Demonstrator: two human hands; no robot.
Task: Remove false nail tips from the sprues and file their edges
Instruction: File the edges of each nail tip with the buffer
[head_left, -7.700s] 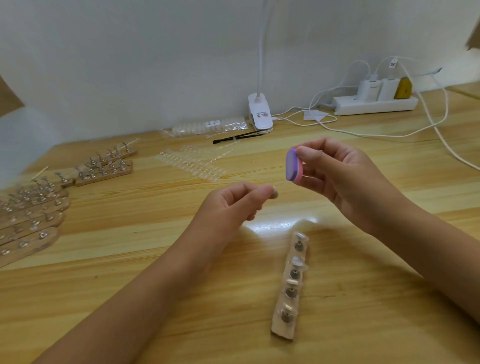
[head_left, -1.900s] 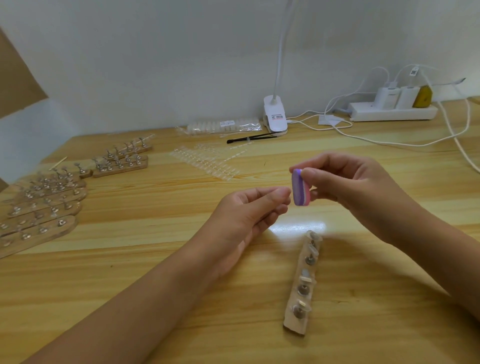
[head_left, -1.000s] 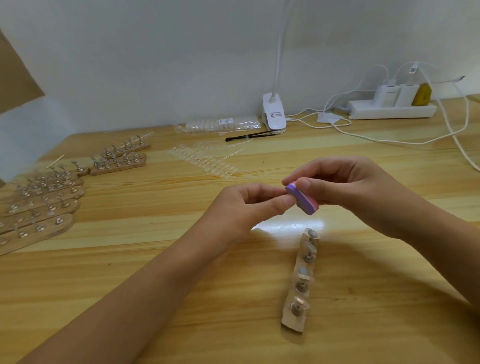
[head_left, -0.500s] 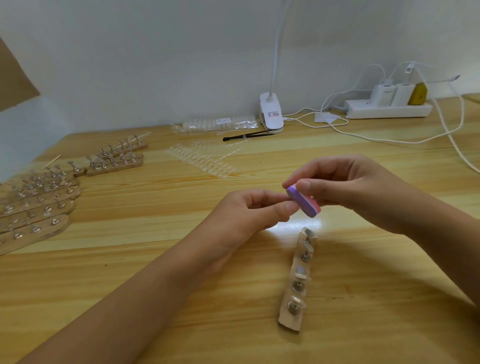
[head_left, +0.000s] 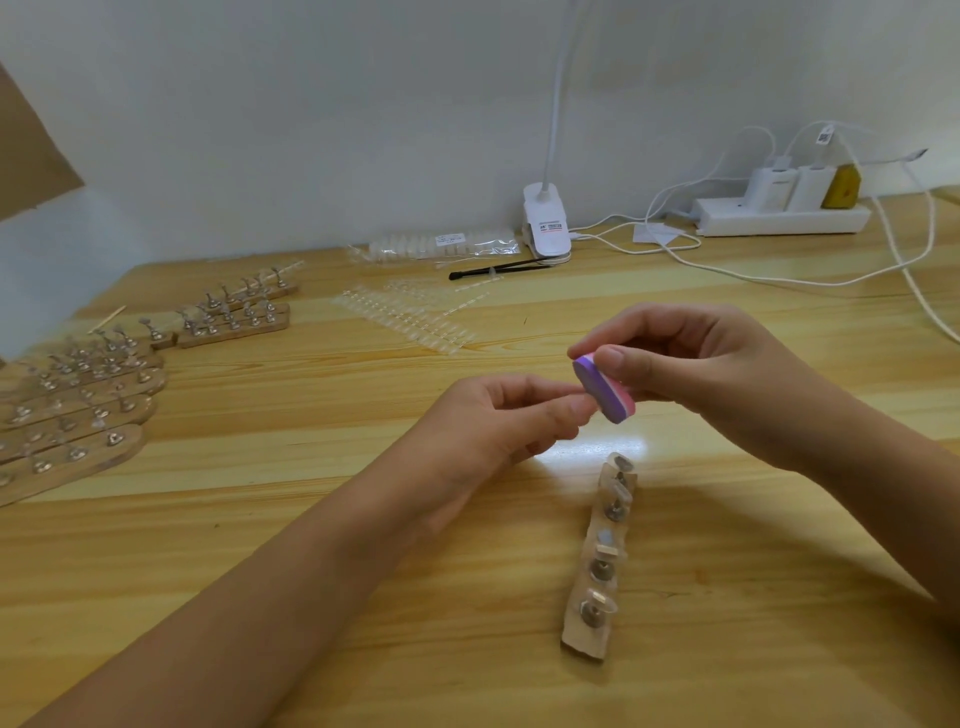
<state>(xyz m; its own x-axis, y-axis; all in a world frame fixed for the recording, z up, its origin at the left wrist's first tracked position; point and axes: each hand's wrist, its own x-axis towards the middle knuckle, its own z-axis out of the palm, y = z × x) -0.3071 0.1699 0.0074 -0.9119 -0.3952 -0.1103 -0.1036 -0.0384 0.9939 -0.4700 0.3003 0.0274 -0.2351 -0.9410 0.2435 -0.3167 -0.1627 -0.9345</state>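
Note:
My right hand (head_left: 691, 364) grips a small purple and pink file block (head_left: 602, 388) between thumb and fingers, tilted down to the right. My left hand (head_left: 498, 421) has its thumb and fingers pinched together against the block's lower face; the clear nail tip between them is too small to make out. Below the hands lies a wooden holder strip (head_left: 600, 556) with metal pegs and a few clear tips on them. Clear sprues of nail tips (head_left: 405, 317) lie flat farther back on the table.
Several wooden peg strips (head_left: 78, 410) crowd the table's left side, two more (head_left: 234, 317) behind them. At the back stand a bag of tips (head_left: 441, 244), a black tool (head_left: 493, 270), a white clip lamp (head_left: 545, 223), and a power strip (head_left: 779, 218) with trailing white cables.
The file block went from upright to tilted. My hands came together, and my left fingertips now touch the block's underside. The holder strip has stayed put.

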